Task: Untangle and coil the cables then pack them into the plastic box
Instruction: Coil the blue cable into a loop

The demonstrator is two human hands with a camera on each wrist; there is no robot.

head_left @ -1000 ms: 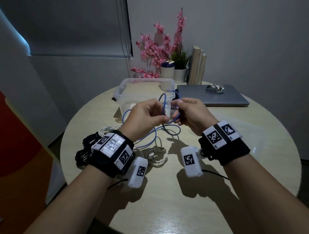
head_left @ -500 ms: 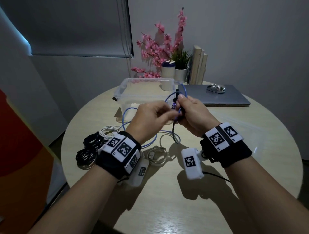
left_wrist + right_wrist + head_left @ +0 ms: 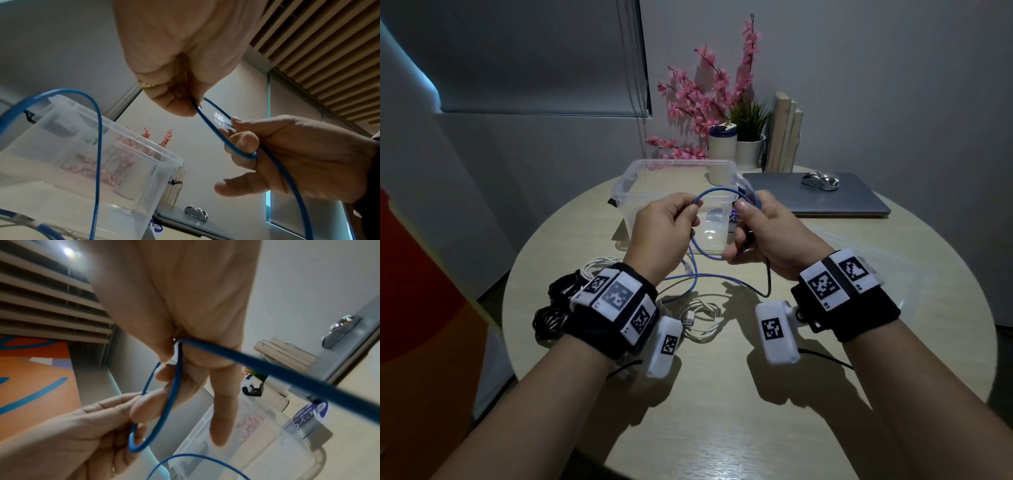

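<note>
Head view: at centre frame your left hand (image 3: 666,228) pinches the blue network cable (image 3: 717,192) between thumb and fingers, and your right hand (image 3: 760,233) curls round the same cable, so a loop arches between them just in front of the clear plastic box (image 3: 626,185). The rest trails down to the round table (image 3: 722,394), crossing a white USB cable (image 3: 702,318); a black cable bundle (image 3: 554,308) lies at the table's left edge. Feed slack with the left, lay even turns into the right, and lift the tail clear of the white one, which I judge may snag. Open table lies to the lower right; the laptop (image 3: 818,195) and mouse (image 3: 820,180) bound the upper right.

Left wrist view: the clear plug (image 3: 221,120) sits at your right fingertips (image 3: 236,121); keep it tucked inside the coil.

Right wrist view: blue strands cross under your right fingers (image 3: 224,402); the box rim (image 3: 205,421) lies below, lower right.
</note>
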